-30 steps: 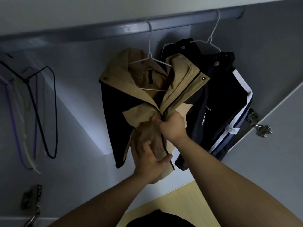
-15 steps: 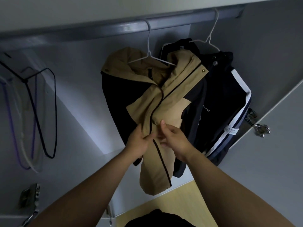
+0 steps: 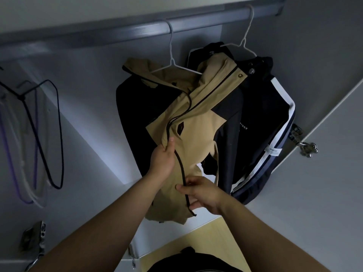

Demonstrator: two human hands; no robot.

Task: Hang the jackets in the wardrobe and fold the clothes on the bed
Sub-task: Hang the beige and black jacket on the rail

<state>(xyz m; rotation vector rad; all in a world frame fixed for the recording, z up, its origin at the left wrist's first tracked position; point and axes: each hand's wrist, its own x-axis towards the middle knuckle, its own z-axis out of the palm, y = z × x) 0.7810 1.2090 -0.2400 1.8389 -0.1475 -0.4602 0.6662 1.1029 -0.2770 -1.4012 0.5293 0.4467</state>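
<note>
Tan jacket point(image 3: 196, 134), hung on wire hanger point(image 3: 172, 60), is gripped at zip edge by left hand point(image 3: 162, 161) & pinched lower by right hand point(image 3: 202, 193).

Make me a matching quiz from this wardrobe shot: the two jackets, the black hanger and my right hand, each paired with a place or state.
Things:
1. tan jacket
2. navy jacket
3. black hanger
4. right hand

States:
A. empty, far left
B. pinches a zipper edge
C. has a white stripe
D. held at its front

Pairs: 1-D, 2-C, 3-A, 4-B
</note>
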